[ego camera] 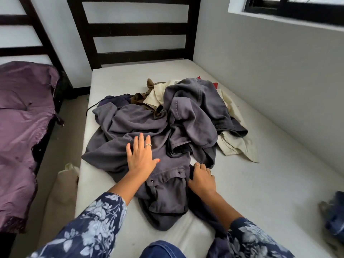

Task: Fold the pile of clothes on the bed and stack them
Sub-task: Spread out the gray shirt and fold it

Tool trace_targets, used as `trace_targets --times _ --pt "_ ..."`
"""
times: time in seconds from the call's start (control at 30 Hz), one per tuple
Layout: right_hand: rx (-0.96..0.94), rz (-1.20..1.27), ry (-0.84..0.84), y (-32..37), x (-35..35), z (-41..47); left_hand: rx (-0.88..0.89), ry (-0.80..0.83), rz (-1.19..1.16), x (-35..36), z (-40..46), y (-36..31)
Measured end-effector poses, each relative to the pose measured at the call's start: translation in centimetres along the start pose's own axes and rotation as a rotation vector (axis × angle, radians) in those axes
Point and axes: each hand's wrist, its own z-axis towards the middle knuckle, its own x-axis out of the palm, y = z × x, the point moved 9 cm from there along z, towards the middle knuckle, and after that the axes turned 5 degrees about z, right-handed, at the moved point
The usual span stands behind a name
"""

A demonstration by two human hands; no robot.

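Note:
A pile of clothes [188, 110] lies in the middle of the white mattress [270, 183]. Its nearest piece is a crumpled grey garment with snap buttons [163, 192], spread toward me. My left hand [141, 155] lies flat on that grey cloth, fingers straight and spread. My right hand [202, 180] grips the garment's right edge, fingers curled into the fabric. Behind it lie more grey cloth, a cream garment [236, 146], an olive-brown piece [141, 98] and a bit of red [215, 84] at the back.
A dark wooden headboard [137, 30] stands behind the mattress and a white wall runs along its right side. A second bed with a purple cover [22, 131] is on the left across a narrow floor gap holding a beige bag [67, 179]. Blue denim cloth [335, 215] lies at the right edge.

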Motion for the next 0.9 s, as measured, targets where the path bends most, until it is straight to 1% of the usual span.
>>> trace_targets --times 0.07,0.13,0.2,0.23,0.27,0.3,0.37,0.43,0.5,0.57,0.6,0.63,0.7,0.77,0.83,0.9 --pt "-0.014 0.035 -0.014 0.3 -0.6 0.9 -0.011 0.020 0.013 0.6 1.1 0.5" --pt "-0.022 0.086 -0.052 0.5 -1.5 1.9 0.008 0.000 0.030 0.9 1.7 0.8" --pt "-0.053 0.117 -0.140 0.9 -3.1 2.7 0.020 -0.052 0.011 0.3 1.8 1.0" --pt "-0.075 0.117 -0.190 1.2 -4.0 3.0 0.001 -0.064 -0.046 0.0 1.9 1.4" --pt "-0.098 0.115 -0.221 1.6 -4.6 3.3 -0.062 -0.060 -0.180 -0.2 2.1 2.4" --pt "-0.119 0.127 -0.232 2.0 -5.1 3.5 -0.150 -0.048 -0.368 -0.4 2.3 3.6" --pt "-0.150 0.203 -0.191 2.6 -5.3 4.0 -0.290 -0.070 -0.715 -1.1 2.7 6.2" --pt "-0.156 0.332 -0.164 2.8 -5.8 4.5 -0.324 -0.131 -0.917 -2.5 2.7 8.3" --pt "-0.170 0.386 -0.233 3.1 -7.0 5.1 -0.280 -0.177 -1.089 -4.6 2.4 9.5" --pt "-0.149 0.363 -0.285 3.7 -7.9 5.9 -0.169 -0.214 -1.173 -7.3 1.8 10.0" --pt "-0.119 0.394 -0.247 4.1 -7.6 6.4 -0.102 -0.229 -1.162 -8.7 1.4 10.1" --pt "-0.089 0.482 -0.186 4.5 -6.9 7.1 -0.032 -0.235 -1.144 -10.1 1.0 9.9" --pt "-0.009 0.776 -0.055 5.4 -5.1 8.4 0.097 -0.235 -1.102 -12.7 -0.1 9.6" --pt "0.184 1.065 0.024 5.8 -3.4 8.5 0.167 -0.240 -1.109 -14.9 -1.4 9.6" --pt "0.369 1.245 0.103 5.9 -1.9 7.7 0.223 -0.259 -1.143 -17.1 -2.5 9.7" --pt "0.442 1.396 0.193 6.2 -1.6 6.8 0.284 -0.279 -1.142 -19.6 -4.0 9.6"
